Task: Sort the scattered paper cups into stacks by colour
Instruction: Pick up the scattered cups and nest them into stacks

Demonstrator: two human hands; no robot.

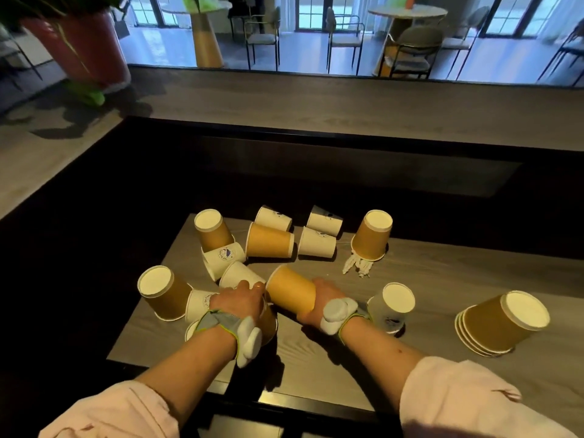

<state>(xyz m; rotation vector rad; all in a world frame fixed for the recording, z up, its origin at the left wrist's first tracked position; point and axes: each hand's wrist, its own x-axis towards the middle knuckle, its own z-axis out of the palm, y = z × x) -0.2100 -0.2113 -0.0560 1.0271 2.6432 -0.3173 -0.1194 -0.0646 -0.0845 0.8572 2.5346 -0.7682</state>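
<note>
A grey wood-grain table [442,279] carries scattered paper cups. At its right edge leans an upside-down stack of brown cups [496,324]. Near the middle the right hand [322,303] is closed around a brown cup [292,290] lying on its side; the left hand [240,300] grips another brown cup [268,324] just beside it. White cups [317,243] lie further back, and their round printed logo [226,254] is too small to read

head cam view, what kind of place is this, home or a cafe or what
Probably a cafe or lounge, not a home: round tables with matching metal-framed chairs stand beyond a long counter ledge, tall paned windows behind, a big potted plant, and many branded paper cups.
</note>
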